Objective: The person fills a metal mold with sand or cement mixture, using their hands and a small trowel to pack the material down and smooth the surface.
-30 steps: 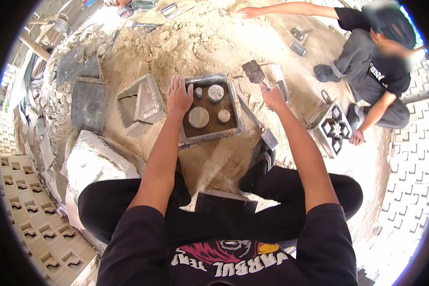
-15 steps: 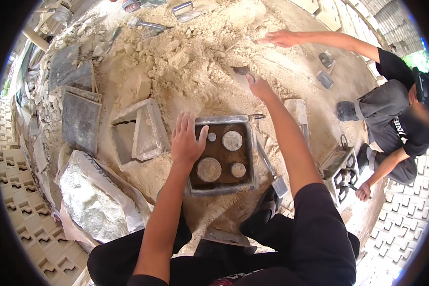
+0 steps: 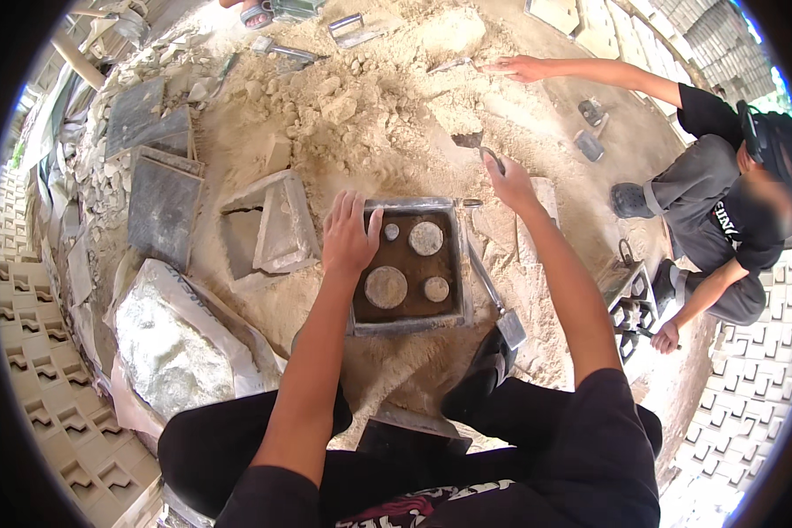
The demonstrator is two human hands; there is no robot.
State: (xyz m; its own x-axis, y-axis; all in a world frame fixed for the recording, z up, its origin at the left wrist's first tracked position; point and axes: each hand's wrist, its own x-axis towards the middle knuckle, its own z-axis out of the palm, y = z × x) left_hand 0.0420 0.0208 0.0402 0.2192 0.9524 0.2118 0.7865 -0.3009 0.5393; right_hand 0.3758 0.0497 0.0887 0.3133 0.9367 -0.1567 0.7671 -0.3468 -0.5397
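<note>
My left hand (image 3: 350, 236) lies over the left rim of the square box (image 3: 407, 326), fingers nearly side by side and thumb spread toward its inside; the grip pinches nothing. The box sits on the ground in front of me, between my forearms, with four round discs (image 3: 385, 288) of differing sizes standing in it. My right grip (image 3: 509, 183) is curled around the handle of the trowel (image 3: 469, 140), beyond the box's far right corner, its dark blade partly covered by the loose sand (image 3: 326, 107). A long-handled tool (image 3: 511, 328) lies just right of the box. Left of it are a broken frame (image 3: 283, 231) and dark boards (image 3: 161, 209); nearer me, a torn bag (image 3: 172, 339) shows pale powder.
</note>
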